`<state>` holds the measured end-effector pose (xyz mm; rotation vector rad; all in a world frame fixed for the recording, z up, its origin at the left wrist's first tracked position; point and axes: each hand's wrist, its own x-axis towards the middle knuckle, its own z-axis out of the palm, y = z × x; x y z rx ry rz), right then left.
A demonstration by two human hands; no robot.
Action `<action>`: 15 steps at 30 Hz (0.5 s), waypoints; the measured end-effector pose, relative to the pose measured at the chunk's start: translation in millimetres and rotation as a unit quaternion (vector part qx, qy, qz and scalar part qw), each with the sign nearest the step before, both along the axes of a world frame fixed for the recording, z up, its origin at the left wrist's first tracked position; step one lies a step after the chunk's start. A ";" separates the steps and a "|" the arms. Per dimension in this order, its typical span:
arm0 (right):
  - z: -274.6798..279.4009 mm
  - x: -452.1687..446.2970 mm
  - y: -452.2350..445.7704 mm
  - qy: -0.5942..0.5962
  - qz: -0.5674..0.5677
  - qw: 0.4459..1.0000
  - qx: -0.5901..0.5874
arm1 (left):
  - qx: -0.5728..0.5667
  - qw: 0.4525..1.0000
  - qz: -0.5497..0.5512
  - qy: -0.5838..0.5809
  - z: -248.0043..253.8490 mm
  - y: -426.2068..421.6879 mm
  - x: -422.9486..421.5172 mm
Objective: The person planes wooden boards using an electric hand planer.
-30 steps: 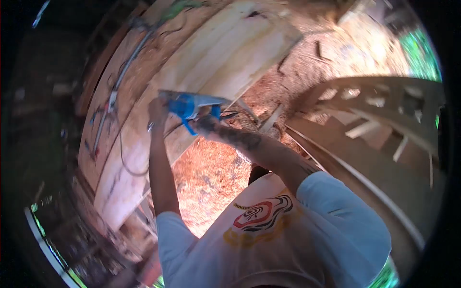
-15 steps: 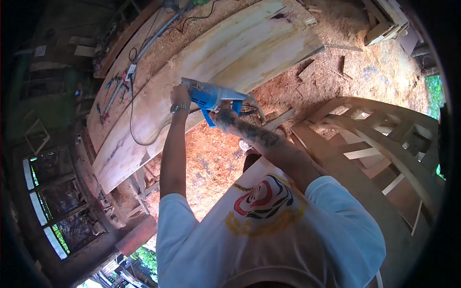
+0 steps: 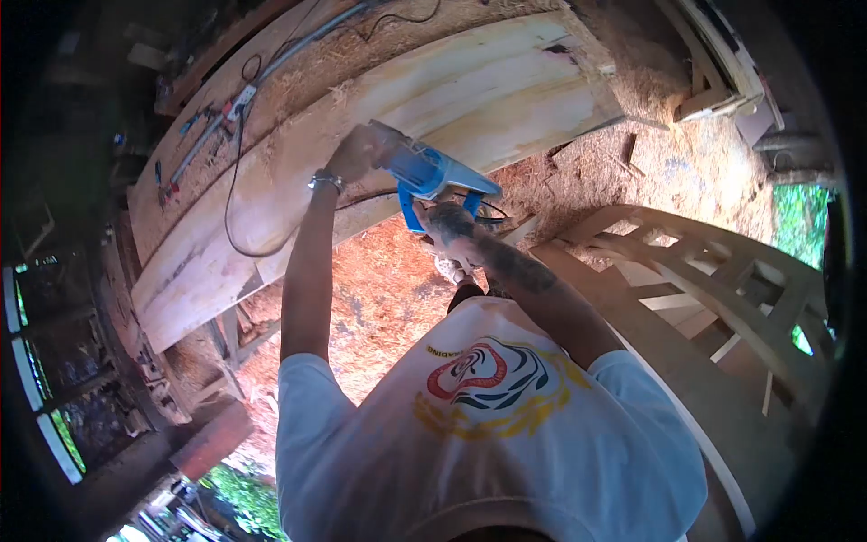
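A blue electric planer (image 3: 432, 172) lies against the long pale wooden board (image 3: 479, 99), near the board's close edge. My left hand (image 3: 355, 155), with a metal band at the wrist, is closed round the planer's front end; motion blurs its fingers. At the rear handle my right hand (image 3: 444, 226) is wrapped, its forearm reaching in from the right. A dark cord (image 3: 237, 194) loops over the board to the left of my left hand.
Wood shavings (image 3: 379, 280) cover the floor. On the right stands a curved wooden frame (image 3: 695, 262) with crosspieces. Beyond the board are a long pipe-like bar (image 3: 203, 140) and a white power socket (image 3: 242, 101). Stacked timber (image 3: 709, 81) stands at the upper right.
Both my hands and the planer have shifted up and to the right in view, moving a little across the board. The camera view has also turned slightly.
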<state>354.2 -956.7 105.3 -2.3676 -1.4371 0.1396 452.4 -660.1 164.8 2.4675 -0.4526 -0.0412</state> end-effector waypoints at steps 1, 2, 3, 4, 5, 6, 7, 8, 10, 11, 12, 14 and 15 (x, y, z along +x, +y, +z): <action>18.7 0.0 2.5 0.044 -0.022 0.998 -0.031 | -0.020 1.000 0.002 -0.023 -20.9 26.6 7.2; 17.9 -0.1 4.8 0.035 -0.011 0.998 -0.044 | -0.130 0.983 0.127 0.014 -8.7 36.4 3.9; 17.5 2.4 4.4 0.023 -0.001 0.998 -0.056 | -0.237 0.939 0.245 0.049 5.9 47.9 6.7; 28.7 1.2 3.2 0.023 0.002 0.997 -0.072 | -0.339 0.867 0.355 0.085 13.7 57.7 3.6; 40.0 0.0 2.0 0.023 0.005 0.996 -0.087 | -0.276 0.894 0.349 0.047 -1.0 75.1 0.8; 44.2 0.5 3.3 0.035 0.001 0.995 -0.093 | -0.209 0.916 0.342 0.011 -16.6 90.9 -2.1; 45.2 1.6 4.7 0.049 -0.003 0.994 -0.097 | -0.138 0.933 0.332 -0.022 -41.5 102.2 -12.5; 44.5 3.1 5.4 0.060 -0.007 0.993 -0.100 | -0.051 0.959 0.280 0.007 -83.5 104.6 -32.6; 39.1 9.2 5.3 0.070 0.002 0.990 -0.120 | 0.169 0.962 0.177 0.119 -132.4 90.8 -72.7; 41.5 14.5 6.5 0.085 -0.010 0.987 -0.138 | 0.174 0.948 0.189 0.188 -117.6 63.1 -96.4; 47.7 17.4 6.2 0.103 -0.025 0.982 -0.156 | 0.213 0.939 0.209 0.172 -90.3 38.9 -119.4; 66.8 30.1 1.6 0.113 -0.007 0.983 -0.144 | 0.263 0.915 0.296 0.083 -109.8 24.7 -144.6; 72.7 35.9 -3.7 0.120 0.001 0.983 -0.139 | 0.263 0.912 0.296 0.106 -111.3 20.6 -154.1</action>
